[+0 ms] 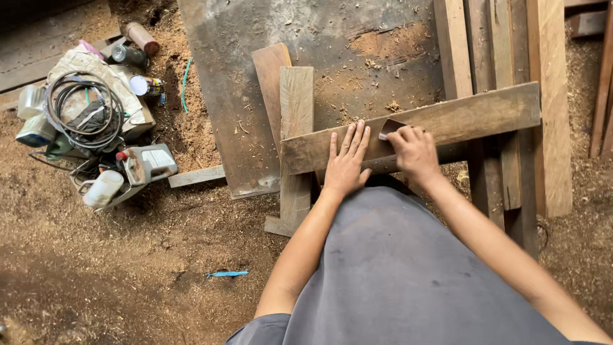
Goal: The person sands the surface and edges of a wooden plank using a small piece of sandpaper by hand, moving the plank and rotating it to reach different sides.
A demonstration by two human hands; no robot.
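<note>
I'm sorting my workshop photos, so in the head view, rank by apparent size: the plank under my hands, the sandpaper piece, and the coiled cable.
1. Plank, longest by far, spanning the supports.
2. Coiled cable, lying farther away on the floor, so its real size is unsure.
3. Sandpaper piece, partly hidden under the right hand.

Single head-worn view, looking steeply down from above the person's own torso, close over a long weathered wooden plank (408,131) laid across stacked timber, sawdust-covered dirt floor (115,268) filling the left.
</note>
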